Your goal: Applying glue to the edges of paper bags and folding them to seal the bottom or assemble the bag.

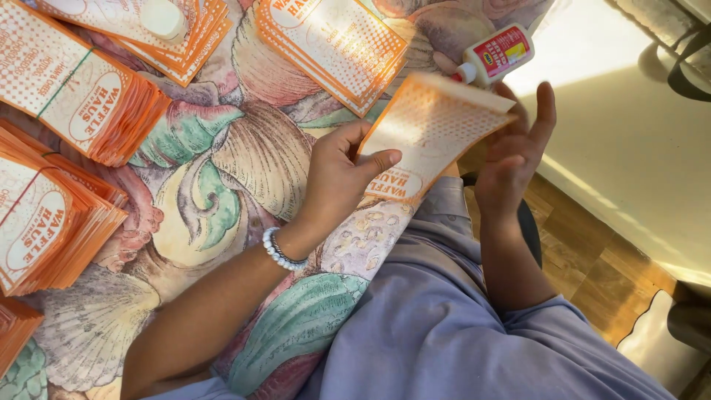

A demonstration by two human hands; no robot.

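Stacks of orange paper bags lay left on the shell-patterned worktop. The left hand pinched 1 orange-dotted paper bag at centre. The right hand, fingers open, pressed its far edge, near a white glue bottle.

A home: shell-patterned tablecloth, parquet floor, bundled paper sleeves.

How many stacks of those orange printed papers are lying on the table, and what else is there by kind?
Stacks of orange and white printed paper sleeves on the table: 5
Single sleeve held in both hands: 1
Glue bottles: 1
Bead bracelets: 1
Total: 8
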